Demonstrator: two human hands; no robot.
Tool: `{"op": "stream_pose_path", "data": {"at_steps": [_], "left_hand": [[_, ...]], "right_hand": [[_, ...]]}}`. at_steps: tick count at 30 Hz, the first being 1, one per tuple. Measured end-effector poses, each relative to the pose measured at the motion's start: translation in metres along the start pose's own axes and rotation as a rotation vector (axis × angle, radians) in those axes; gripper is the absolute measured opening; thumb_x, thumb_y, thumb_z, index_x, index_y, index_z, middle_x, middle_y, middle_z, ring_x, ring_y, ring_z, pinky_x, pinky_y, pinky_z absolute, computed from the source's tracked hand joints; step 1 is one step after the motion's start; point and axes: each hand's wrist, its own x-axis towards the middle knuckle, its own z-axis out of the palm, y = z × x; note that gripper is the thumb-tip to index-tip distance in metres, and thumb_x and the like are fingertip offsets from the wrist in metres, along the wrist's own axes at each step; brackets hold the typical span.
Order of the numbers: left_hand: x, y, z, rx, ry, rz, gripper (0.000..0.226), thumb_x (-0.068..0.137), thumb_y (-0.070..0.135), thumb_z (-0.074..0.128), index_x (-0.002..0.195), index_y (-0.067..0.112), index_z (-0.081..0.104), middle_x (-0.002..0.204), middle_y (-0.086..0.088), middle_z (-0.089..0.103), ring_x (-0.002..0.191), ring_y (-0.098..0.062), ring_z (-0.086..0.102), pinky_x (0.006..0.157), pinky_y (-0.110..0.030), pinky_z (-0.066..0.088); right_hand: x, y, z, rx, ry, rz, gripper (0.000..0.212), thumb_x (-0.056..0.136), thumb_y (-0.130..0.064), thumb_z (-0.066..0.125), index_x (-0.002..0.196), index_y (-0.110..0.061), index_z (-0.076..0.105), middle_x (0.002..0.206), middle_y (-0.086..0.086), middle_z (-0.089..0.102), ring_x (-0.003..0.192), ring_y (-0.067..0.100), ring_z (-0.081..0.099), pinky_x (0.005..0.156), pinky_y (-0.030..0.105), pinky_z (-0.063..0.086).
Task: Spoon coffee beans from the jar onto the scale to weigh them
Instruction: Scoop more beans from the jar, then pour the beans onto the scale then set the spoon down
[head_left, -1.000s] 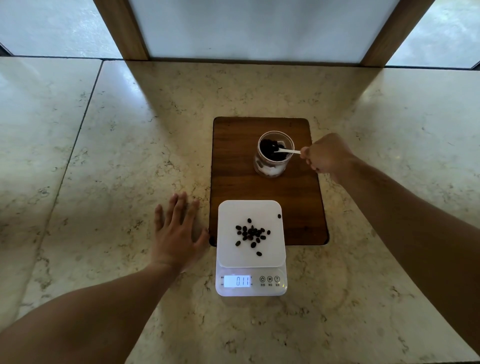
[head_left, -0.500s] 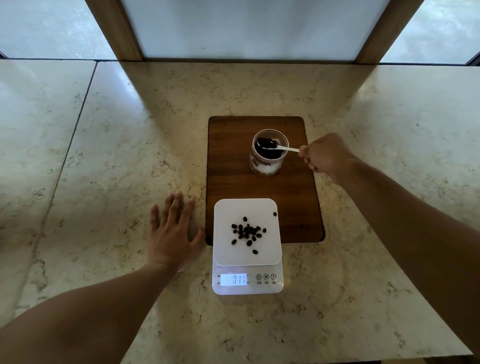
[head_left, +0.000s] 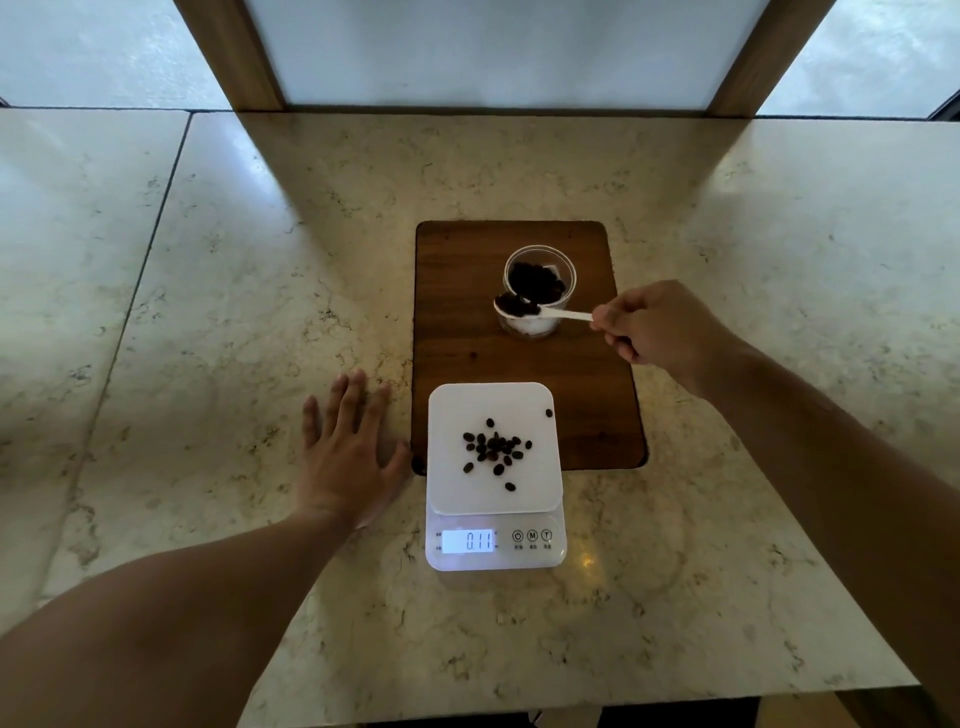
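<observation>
The left hand (head_left: 349, 457) lies flat and open on the marble counter (head_left: 208, 312), fingers spread, holding nothing, just beside the left edge of the scale (head_left: 494, 525). The scale sits partly on the near end of a wooden board (head_left: 462, 312), and its white plate carries a loose cluster of coffee beans (head_left: 493, 451), with one stray bean near the plate's right edge. The display (head_left: 469, 541) reads 0.11.

Farther back on the board stands the clear jar (head_left: 537, 293), with dark beans inside. A white spoon (head_left: 540, 310), loaded with beans, hangs over the jar's near rim. To the right, the right hand (head_left: 660, 332) is closed around the end of the spoon's handle.

The step in hand looks like carrying a fresh scoop from jar to scale. The next move would call for keeping the bowl level while bringing it toward the person, over the plate, then tipping it gently above the existing pile so the beans do not bounce off the edge.
</observation>
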Motion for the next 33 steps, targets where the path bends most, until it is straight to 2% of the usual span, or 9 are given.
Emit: {"op": "stream_pose_path", "data": {"at_steps": [3, 8, 11, 13, 15, 19, 24, 27, 33], "left_hand": [[0.001, 0.001, -0.001, -0.003, -0.007, -0.002, 0.079, 0.09, 0.062, 0.03, 0.157, 0.025, 0.015, 0.168, -0.008, 0.005, 0.154, -0.02, -0.012, 0.123, -0.052, -0.006], [0.001, 0.001, -0.002, -0.021, -0.019, -0.012, 0.079, 0.089, 0.061, 0.029, 0.158, 0.026, 0.015, 0.169, -0.007, 0.003, 0.154, -0.019, -0.013, 0.123, -0.051, -0.007], [0.001, 0.001, -0.003, -0.028, -0.014, -0.014, 0.079, 0.089, 0.061, 0.028, 0.157, 0.026, 0.015, 0.169, -0.006, 0.003, 0.154, -0.019, -0.013, 0.123, -0.05, -0.008], [0.001, 0.002, -0.002, -0.029, -0.012, -0.014, 0.079, 0.089, 0.061, 0.028, 0.158, 0.026, 0.014, 0.169, -0.006, 0.003, 0.154, -0.019, -0.013, 0.123, -0.049, -0.008], [0.001, 0.002, -0.002, -0.028, -0.009, -0.017, 0.079, 0.088, 0.061, 0.028, 0.157, 0.026, 0.015, 0.169, -0.006, 0.003, 0.154, -0.019, -0.012, 0.123, -0.05, -0.007], [0.002, 0.001, -0.001, -0.031, -0.005, -0.022, 0.078, 0.088, 0.061, 0.03, 0.157, 0.025, 0.017, 0.169, -0.007, 0.005, 0.154, -0.02, -0.01, 0.123, -0.052, -0.005], [0.001, 0.001, 0.001, -0.034, 0.005, -0.02, 0.079, 0.088, 0.06, 0.031, 0.157, 0.025, 0.018, 0.169, -0.007, 0.006, 0.154, -0.02, -0.01, 0.123, -0.052, -0.005], [0.001, 0.0, 0.002, -0.041, 0.014, -0.013, 0.078, 0.088, 0.06, 0.031, 0.157, 0.025, 0.019, 0.169, -0.007, 0.006, 0.154, -0.02, -0.01, 0.123, -0.052, -0.005], [0.001, -0.001, 0.003, -0.033, 0.006, -0.014, 0.078, 0.089, 0.061, 0.031, 0.157, 0.025, 0.016, 0.169, -0.007, 0.004, 0.154, -0.019, -0.012, 0.123, -0.053, -0.004]], "right_hand": [[-0.012, 0.014, 0.007, -0.065, -0.044, -0.058, 0.02, 0.096, -0.018, 0.062, 0.086, -0.004, 0.072, 0.061, 0.0, 0.061, 0.04, 0.001, 0.051, 0.045, 0.014, 0.043], [-0.036, 0.036, 0.026, -0.163, -0.122, -0.127, 0.021, 0.097, -0.02, 0.061, 0.083, -0.008, 0.072, 0.062, 0.003, 0.064, 0.043, 0.004, 0.053, 0.054, 0.023, 0.047], [-0.046, 0.05, 0.036, -0.218, -0.14, -0.145, 0.023, 0.096, -0.023, 0.061, 0.08, -0.01, 0.072, 0.063, 0.01, 0.068, 0.045, 0.009, 0.054, 0.05, 0.024, 0.045], [-0.052, 0.058, 0.042, -0.212, -0.129, -0.151, 0.021, 0.095, -0.022, 0.062, 0.078, -0.013, 0.071, 0.061, 0.007, 0.068, 0.044, 0.007, 0.055, 0.048, 0.022, 0.045], [-0.056, 0.065, 0.046, -0.212, -0.094, -0.159, 0.02, 0.094, -0.021, 0.063, 0.077, -0.016, 0.071, 0.059, 0.001, 0.067, 0.044, 0.003, 0.056, 0.05, 0.022, 0.046], [-0.063, 0.073, 0.053, -0.251, 0.033, -0.239, 0.016, 0.093, -0.021, 0.063, 0.078, -0.021, 0.069, 0.06, -0.003, 0.067, 0.05, 0.007, 0.061, 0.054, 0.027, 0.052], [-0.074, 0.078, 0.058, -0.272, 0.217, -0.401, 0.009, 0.091, -0.017, 0.067, 0.083, -0.017, 0.07, 0.064, -0.017, 0.061, 0.056, 0.005, 0.061, 0.053, 0.009, 0.04], [-0.075, 0.08, 0.059, -0.304, 0.26, -0.468, 0.006, 0.09, -0.014, 0.068, 0.085, -0.014, 0.07, 0.069, -0.017, 0.059, 0.059, 0.0, 0.057, 0.056, 0.012, 0.039], [-0.074, 0.079, 0.059, -0.315, 0.313, -0.529, 0.006, 0.089, -0.015, 0.069, 0.083, -0.014, 0.069, 0.068, -0.02, 0.056, 0.06, -0.005, 0.055, 0.057, 0.005, 0.035]]}}
